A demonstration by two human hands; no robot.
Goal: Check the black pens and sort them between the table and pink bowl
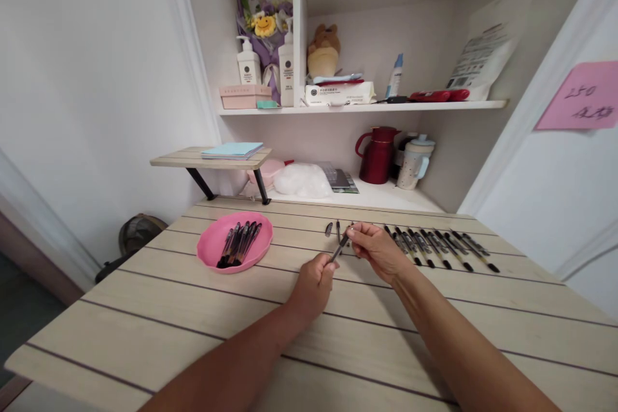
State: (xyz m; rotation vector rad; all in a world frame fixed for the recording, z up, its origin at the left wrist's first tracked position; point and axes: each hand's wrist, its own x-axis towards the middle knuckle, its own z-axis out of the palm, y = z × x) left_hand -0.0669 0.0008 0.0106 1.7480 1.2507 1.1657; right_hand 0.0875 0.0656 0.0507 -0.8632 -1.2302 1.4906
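Note:
A dark pen is held at a slant above the middle of the table. My left hand is closed around its lower end, while the fingertips of my right hand pinch its upper end. Just beyond them a black pen cap and a slim pen part lie on the wood. To the right is a row of pens and separate pen parts, partly hidden by my right hand. On the left, a pink plate holds several capped black pens.
The slatted wooden table meets a shelf unit at the back. A small raised stand with blue paper is at the back left. A red jug, a cup and a white plastic bag stand behind the table.

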